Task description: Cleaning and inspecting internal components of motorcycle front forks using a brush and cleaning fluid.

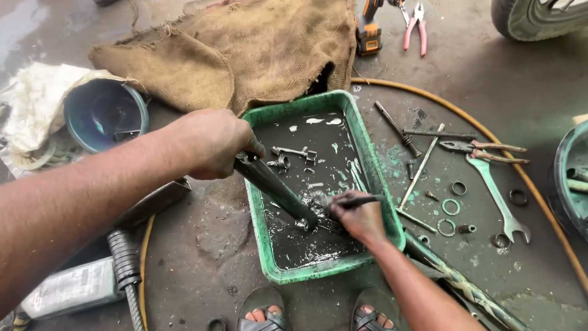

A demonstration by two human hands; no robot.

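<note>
Left hand, centre-left of frame: fingers clenched around the upper end of a dark metal shaft, whose lower end dips into the green tray at centre. Right hand, lower centre: fingers pinched on a small brush, its tip close against the shaft's wet lower end. The tray holds dark, oily liquid and small fittings. Judgement: scrubbing step in hand; the next move calls for rotating the shaft to present an uncleaned face. A spanner, pliers and washers lie right of the tray; burlap sack above.
</note>
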